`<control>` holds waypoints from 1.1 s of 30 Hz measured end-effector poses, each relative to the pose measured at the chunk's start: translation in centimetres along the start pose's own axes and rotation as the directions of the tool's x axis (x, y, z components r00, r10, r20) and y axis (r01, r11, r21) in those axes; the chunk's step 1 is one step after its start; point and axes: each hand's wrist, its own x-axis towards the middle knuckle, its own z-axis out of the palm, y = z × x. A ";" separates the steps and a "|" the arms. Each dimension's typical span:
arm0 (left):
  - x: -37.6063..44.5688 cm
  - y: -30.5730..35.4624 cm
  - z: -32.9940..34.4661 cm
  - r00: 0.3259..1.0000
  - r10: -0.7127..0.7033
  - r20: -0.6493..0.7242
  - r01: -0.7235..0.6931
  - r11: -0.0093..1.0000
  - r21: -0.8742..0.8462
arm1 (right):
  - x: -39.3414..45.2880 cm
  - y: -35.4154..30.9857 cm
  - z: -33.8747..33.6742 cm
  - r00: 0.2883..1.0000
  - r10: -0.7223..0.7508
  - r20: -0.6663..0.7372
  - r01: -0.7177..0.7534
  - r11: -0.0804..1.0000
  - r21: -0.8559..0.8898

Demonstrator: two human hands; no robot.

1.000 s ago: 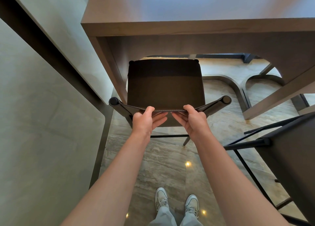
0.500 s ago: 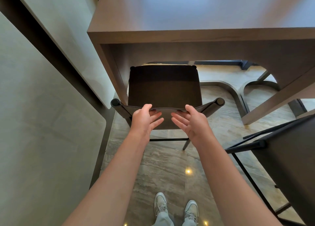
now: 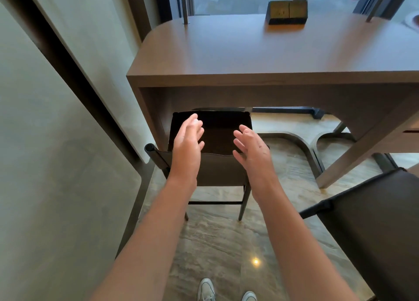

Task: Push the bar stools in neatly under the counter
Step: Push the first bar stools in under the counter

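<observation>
floor (image 3: 217, 244): marble tile | on it: 2 stools (image 3: 210, 141) (image 3: 381, 221), counter (image 3: 272, 51) w/ box (image 3: 287, 12)

Second stool (image 3: 371, 228) cut by right edge

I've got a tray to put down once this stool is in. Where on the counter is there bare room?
The counter is bare from its near edge back to the metal post at the far left and the dark box at the back. Only that back strip by the window is occupied.
</observation>
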 end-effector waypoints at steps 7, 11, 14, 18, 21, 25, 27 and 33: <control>-5.8 3.7 4.5 0.991 0.109 0.083 -0.112 0.993 0.026 | -3.9 -4.7 -4.0 0.993 -0.095 0.074 0.089 0.993 0.083; -8.4 4.4 7.0 0.983 0.114 0.146 -0.115 0.993 0.003 | -5.5 -6.0 -6.6 0.989 -0.130 0.076 0.124 0.989 0.080; -9.6 4.9 8.9 0.973 0.126 0.193 -0.126 0.992 -0.011 | -6.3 -6.8 -8.9 0.982 -0.179 0.062 0.177 0.983 0.045; -10.8 5.1 11.4 0.948 0.160 0.275 -0.157 0.987 -0.033 | -7.3 -7.5 -11.5 0.977 -0.212 0.015 0.212 0.977 0.010; -11.1 5.2 13.0 0.924 0.165 0.344 -0.152 0.986 -0.063 | -7.8 -8.0 -13.2 0.973 -0.227 -0.039 0.227 0.974 0.008; -10.5 5.7 15.0 0.885 0.154 0.439 -0.120 0.987 -0.104 | -7.9 -8.7 -15.3 0.958 -0.244 -0.150 0.240 0.970 -0.048; -10.2 6.0 15.9 0.863 0.150 0.483 -0.113 0.988 -0.105 | -7.9 -9.0 -16.2 0.941 -0.261 -0.215 0.249 0.965 -0.080; -8.7 5.9 18.6 0.768 0.084 0.635 -0.050 0.996 -0.072 | -8.0 -9.2 -17.7 0.864 -0.261 -0.430 0.227 0.965 -0.131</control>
